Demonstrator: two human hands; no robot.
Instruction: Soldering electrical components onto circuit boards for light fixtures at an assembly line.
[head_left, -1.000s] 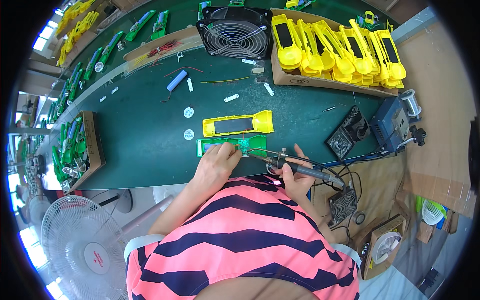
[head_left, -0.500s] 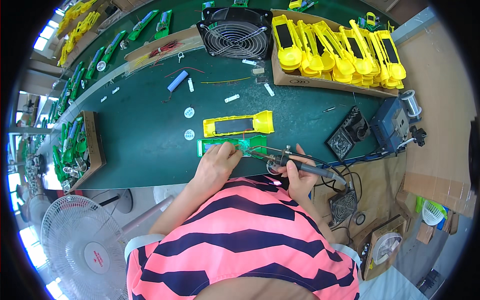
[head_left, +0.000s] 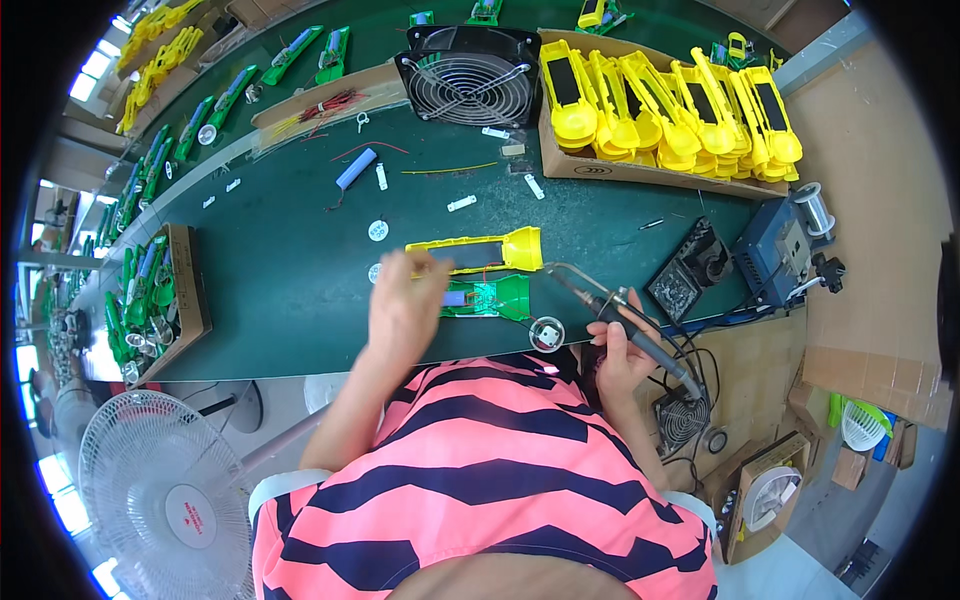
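Observation:
My right hand (head_left: 622, 352) grips a soldering iron (head_left: 655, 352), its tip raised and pointing left, apart from the work. My left hand (head_left: 405, 308) is closed over the left end of a green flashlight casing half (head_left: 513, 292); its pinched fingertips reach the yellow casing half (head_left: 522, 250) behind. Whatever the fingers hold is too small to make out. Inside the green half lie a small circuit board (head_left: 484, 297) and a blue battery cell (head_left: 454, 299), partly covered by the hand. A round clear lamp head (head_left: 547, 334) rests at its right, joined by wires.
Yellow casings (head_left: 640, 130) fill a carton at the back right, beside a black fan (head_left: 470, 88). The blue soldering station (head_left: 775, 245) stands at right. A loose blue cell (head_left: 356, 168), wires and white strips lie behind the casings. Green assemblies (head_left: 150, 290) sit in a left carton.
My left hand has lifted from the circuit board and moved left and back. The soldering iron in my right hand has drawn away to the right, uncovering the board and lamp head.

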